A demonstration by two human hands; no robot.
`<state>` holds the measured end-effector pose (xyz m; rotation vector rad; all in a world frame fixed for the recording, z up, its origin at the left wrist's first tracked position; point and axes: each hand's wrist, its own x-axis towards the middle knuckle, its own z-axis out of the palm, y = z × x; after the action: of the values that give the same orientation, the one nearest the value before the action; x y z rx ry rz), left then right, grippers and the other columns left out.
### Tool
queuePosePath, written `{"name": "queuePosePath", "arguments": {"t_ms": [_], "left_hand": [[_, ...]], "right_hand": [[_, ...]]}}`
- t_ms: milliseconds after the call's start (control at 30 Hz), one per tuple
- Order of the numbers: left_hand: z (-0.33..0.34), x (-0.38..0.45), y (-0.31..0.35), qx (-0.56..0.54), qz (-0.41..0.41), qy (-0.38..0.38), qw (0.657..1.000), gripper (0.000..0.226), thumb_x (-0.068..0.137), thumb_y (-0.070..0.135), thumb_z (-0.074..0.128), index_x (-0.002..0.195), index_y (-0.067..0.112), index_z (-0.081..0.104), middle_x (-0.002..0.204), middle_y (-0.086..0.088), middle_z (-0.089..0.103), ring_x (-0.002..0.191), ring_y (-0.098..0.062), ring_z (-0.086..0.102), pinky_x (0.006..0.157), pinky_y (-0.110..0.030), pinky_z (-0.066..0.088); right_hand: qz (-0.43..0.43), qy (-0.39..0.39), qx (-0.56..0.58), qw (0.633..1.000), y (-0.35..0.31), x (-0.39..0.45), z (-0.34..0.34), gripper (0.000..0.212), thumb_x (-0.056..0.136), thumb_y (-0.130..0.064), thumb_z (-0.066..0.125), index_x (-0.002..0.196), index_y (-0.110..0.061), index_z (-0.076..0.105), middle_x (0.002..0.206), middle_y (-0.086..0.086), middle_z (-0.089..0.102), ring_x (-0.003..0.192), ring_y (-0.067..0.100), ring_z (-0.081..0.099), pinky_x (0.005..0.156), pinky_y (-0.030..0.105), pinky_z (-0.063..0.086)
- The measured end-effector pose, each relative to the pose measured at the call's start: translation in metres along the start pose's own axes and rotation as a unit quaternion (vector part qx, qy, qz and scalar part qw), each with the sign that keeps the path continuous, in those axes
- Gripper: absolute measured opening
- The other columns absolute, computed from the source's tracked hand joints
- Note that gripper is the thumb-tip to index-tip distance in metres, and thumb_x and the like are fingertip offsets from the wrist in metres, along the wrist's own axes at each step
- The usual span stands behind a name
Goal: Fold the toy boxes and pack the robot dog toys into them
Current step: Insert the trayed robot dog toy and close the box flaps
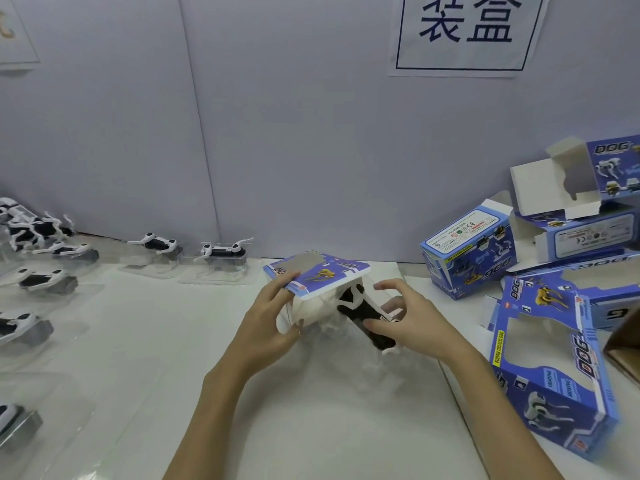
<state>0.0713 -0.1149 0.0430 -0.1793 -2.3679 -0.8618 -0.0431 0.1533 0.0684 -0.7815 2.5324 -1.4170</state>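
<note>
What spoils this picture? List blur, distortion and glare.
Head view: wide-angle bending curves the wall seams and table; the toy and right hand are smeared; soft focus throughout; even light, faint shadows, mild sheen on the clear trays.

The box [317, 273] at centre is blue with a yellow dog print and white inside. The dog [363, 315] at its mouth is black and white. The boxes [554, 358] at right are blue with red "DOG" lettering. The table [329, 427] is white, the wall [277, 133] pale lilac-grey.
</note>
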Motion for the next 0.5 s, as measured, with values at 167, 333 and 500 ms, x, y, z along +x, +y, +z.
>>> {"name": "queuePosePath", "arguments": {"t_ms": [167,333,500], "left_hand": [[0.001,0.000,0.000,0.013,0.001,-0.053,0.999,0.078,0.085,0.009,0.075,0.151,0.037,0.044,0.164,0.021,0.030,0.152,0.005,0.022,0.118,-0.016,0.026],[0.002,-0.002,0.003,0.032,0.009,-0.087,0.996,0.071,0.085,0.012,0.075,0.148,0.033,0.052,0.167,0.024,0.024,0.155,0.005,0.014,0.120,-0.020,0.024],[0.005,-0.003,0.014,0.023,-0.019,-0.088,0.996,0.050,0.085,0.029,0.058,0.134,0.036,0.063,0.165,0.028,0.020,0.153,0.011,0.009,0.115,-0.012,0.019]], "right_hand": [[0.011,0.031,-0.042,0.999,0.005,0.000,-0.003,0.069,0.069,-0.051,0.086,0.128,-0.044,0.052,0.101,-0.013,0.067,0.074,0.002,0.069,0.066,0.030,0.060],[0.025,0.063,-0.089,0.994,0.002,0.000,0.000,0.067,0.074,-0.050,0.086,0.130,-0.040,0.052,0.106,-0.014,0.063,0.087,0.007,0.067,0.084,0.042,0.060],[0.019,0.081,-0.151,0.985,-0.003,-0.004,0.002,0.063,0.077,-0.051,0.083,0.132,-0.040,0.054,0.113,-0.012,0.063,0.088,0.003,0.064,0.080,0.034,0.055]]}}
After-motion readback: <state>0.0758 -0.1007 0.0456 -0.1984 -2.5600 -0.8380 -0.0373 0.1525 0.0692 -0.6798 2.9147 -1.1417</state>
